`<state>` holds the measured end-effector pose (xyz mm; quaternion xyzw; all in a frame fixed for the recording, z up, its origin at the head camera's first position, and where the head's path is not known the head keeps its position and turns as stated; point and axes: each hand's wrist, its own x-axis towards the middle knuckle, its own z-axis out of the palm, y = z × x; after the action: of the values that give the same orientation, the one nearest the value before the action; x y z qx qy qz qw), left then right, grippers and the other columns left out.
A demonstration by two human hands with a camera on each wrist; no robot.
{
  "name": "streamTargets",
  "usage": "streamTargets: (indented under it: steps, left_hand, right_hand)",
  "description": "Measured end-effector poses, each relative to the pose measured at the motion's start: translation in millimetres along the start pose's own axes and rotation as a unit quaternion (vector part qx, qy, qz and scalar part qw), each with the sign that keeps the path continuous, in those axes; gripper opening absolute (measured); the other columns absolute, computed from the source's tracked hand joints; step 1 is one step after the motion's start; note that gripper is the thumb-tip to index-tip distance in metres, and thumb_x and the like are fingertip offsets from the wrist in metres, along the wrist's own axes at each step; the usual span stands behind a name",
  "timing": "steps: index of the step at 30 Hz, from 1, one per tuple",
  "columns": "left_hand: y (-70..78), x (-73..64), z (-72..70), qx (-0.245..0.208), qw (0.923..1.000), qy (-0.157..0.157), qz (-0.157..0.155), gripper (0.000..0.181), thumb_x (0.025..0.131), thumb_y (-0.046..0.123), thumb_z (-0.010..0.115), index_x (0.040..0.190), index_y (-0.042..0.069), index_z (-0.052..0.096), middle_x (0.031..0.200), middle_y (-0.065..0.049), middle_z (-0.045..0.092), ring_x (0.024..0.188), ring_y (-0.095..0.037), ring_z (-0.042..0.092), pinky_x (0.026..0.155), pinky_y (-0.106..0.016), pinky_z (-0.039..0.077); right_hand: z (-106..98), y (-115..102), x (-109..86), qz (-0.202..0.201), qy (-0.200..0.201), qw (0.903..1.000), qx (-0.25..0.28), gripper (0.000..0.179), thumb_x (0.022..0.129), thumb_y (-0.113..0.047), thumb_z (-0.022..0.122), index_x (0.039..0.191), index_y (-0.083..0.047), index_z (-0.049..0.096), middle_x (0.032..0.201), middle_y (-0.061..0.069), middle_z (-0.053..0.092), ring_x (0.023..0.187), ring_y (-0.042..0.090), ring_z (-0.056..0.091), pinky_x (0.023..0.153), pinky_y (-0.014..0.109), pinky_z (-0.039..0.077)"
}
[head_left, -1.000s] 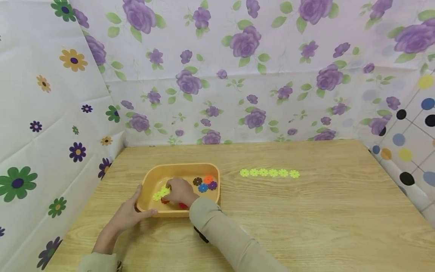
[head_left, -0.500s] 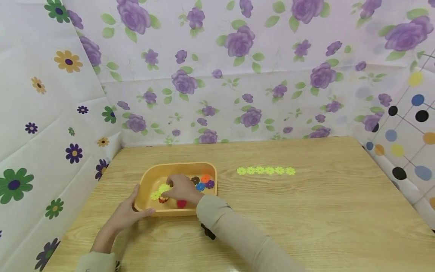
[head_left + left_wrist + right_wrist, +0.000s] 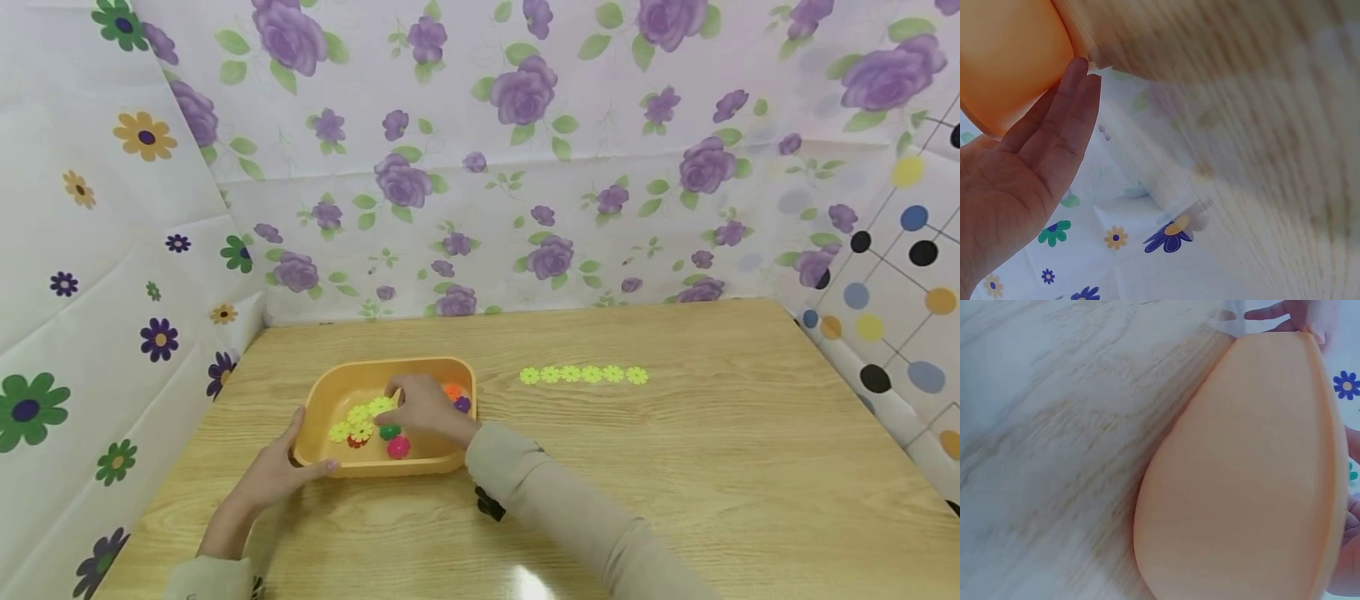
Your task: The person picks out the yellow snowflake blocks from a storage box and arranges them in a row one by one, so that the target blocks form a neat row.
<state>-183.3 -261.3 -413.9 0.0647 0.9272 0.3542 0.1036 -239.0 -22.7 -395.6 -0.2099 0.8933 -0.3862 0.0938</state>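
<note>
In the head view my left hand (image 3: 272, 473) spans the front left corner of a yellow-orange plastic basin (image 3: 390, 469). Its thumb lies on the front rim; straight fingers (image 3: 1054, 134) run along the outer wall in the left wrist view. Reaching into the basin, my right hand (image 3: 429, 410) has thumb and forefinger at opposite edges of a yellow flower-shaped plastic disc (image 3: 381, 406). More yellow discs (image 3: 358, 414) lie left of it, one overlapping a red disc (image 3: 356, 442). Below the hand are a green disc (image 3: 390, 432) and a pink disc (image 3: 398, 447).
A row of several yellow discs (image 3: 572, 373) lies on the wooden table (image 3: 675, 467) right of the basin. Orange (image 3: 452, 391) and purple (image 3: 462, 405) discs show at the basin's right end. A floral cloth (image 3: 465, 167) hangs behind the table.
My right hand has shifted right inside the basin, uncovering the green disc and more yellow discs and covering the blue and brown ones. The left hand keeps its place at the corner.
</note>
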Motion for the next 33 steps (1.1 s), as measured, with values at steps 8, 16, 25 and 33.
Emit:
streamTargets:
  steps: [8,16,25,33]
  left_hand:
    - [1.9,0.5,0.8,0.012,0.9999,0.004,-0.003,0.109,0.077,0.041,0.07,0.143,-0.003,-0.004,0.143,-0.034,0.008,0.128,-0.05,0.017,0.101,-0.059,0.02]
    - [2.5,0.1,0.2,0.016,0.9998,0.001,-0.011,0.11,0.076,0.042,0.07,0.143,-0.002,-0.005,0.143,-0.034,0.008,0.128,-0.05,0.016,0.101,-0.059,0.02]
    - [1.9,0.6,0.7,0.017,0.9998,0.005,-0.004,0.109,0.077,0.041,0.07,0.143,-0.004,-0.004,0.143,-0.034,0.008,0.128,-0.049,0.018,0.101,-0.058,0.021]
    - [0.3,1.4,0.1,0.007,1.0,0.005,0.003,0.109,0.077,0.039,0.071,0.142,-0.005,-0.003,0.144,-0.033,0.006,0.129,-0.049,0.015,0.102,-0.058,0.019]
  right_hand:
    - [-15,8,-11.1,-0.052,0.017,0.9983,-0.019,0.037,0.078,-0.032,0.072,0.104,-0.009,0.061,0.068,-0.004,0.053,0.057,0.008,0.046,0.052,0.018,0.04]
    - [-28,14,-18.6,-0.07,0.036,0.9969,-0.009,0.035,0.077,-0.03,0.073,0.102,-0.009,0.063,0.061,-0.003,0.052,0.053,0.008,0.047,0.055,0.019,0.042]
    - [-39,20,-27.1,-0.083,0.054,0.9948,-0.026,0.033,0.078,-0.028,0.072,0.104,-0.009,0.063,0.055,-0.004,0.05,0.05,0.008,0.049,0.071,0.024,0.047]
    - [-50,25,-35.8,-0.083,0.064,0.9941,-0.027,0.033,0.079,-0.028,0.071,0.103,-0.007,0.061,0.055,-0.005,0.05,0.047,0.007,0.043,0.052,0.019,0.041]
